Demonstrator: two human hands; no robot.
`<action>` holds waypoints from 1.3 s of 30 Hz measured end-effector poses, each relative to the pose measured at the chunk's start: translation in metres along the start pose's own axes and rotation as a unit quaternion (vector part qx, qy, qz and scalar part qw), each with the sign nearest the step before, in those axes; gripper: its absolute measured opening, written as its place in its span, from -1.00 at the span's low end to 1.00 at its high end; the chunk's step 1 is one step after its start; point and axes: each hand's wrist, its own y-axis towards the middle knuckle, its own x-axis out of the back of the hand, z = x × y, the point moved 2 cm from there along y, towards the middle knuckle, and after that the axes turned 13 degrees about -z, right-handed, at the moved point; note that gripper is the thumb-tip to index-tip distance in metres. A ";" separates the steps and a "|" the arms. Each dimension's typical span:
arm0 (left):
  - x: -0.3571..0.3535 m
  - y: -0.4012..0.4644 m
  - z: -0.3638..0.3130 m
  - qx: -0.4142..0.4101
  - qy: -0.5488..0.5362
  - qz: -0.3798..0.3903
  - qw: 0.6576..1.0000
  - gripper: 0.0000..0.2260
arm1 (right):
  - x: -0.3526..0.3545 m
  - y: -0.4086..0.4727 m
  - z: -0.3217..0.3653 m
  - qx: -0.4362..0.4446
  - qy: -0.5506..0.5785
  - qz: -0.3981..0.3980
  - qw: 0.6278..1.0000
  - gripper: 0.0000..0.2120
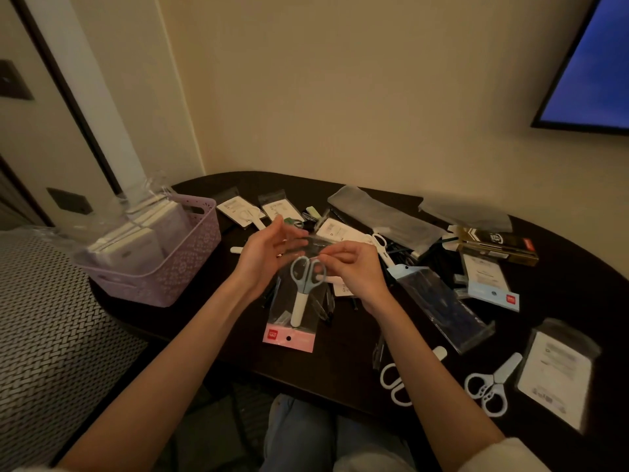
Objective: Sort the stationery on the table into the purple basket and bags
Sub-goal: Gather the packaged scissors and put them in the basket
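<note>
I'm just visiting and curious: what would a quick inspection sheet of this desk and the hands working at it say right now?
Surface: dark rounded table, crowded with stationery.
Job's things: purple basket at the left edge, holding white packs; blue-handled scissors inside a clear bag with a pink header, held up above the table.
Clutter: two loose scissors near the right front, empty clear bags, white label cards, a gold-and-black box, dark pens.
Hands: left hand with fingers relaxed beside the bag; right hand pinching the bag's top.
Cables: nothing seen.
Surroundings: beige wall, lit blue screen upper right, woven patterned surface at left.
</note>
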 end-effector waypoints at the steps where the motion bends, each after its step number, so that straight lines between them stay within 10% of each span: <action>1: 0.002 0.001 -0.001 -0.004 0.020 -0.010 1.000 -0.62 | -0.001 0.000 0.000 0.000 0.003 0.005 1.000 -0.91; 13: 0.021 0.000 -0.035 -0.152 0.185 -0.003 0.971 -0.89 | -0.004 -0.001 0.016 -0.002 0.047 0.001 0.999 -0.91; 19: 0.029 -0.001 -0.032 -0.109 0.160 0.026 0.981 -0.69 | -0.002 -0.003 0.020 -0.010 0.069 -0.006 0.998 -0.91; 26: 0.022 -0.008 -0.035 -0.186 0.286 -0.082 0.937 -0.84 | -0.008 -0.005 0.030 -0.061 0.091 0.050 0.993 -0.93; 39: 0.053 -0.026 -0.067 -0.128 0.104 -0.169 0.972 -0.78 | -0.051 0.012 0.066 0.077 0.024 0.076 0.994 -0.93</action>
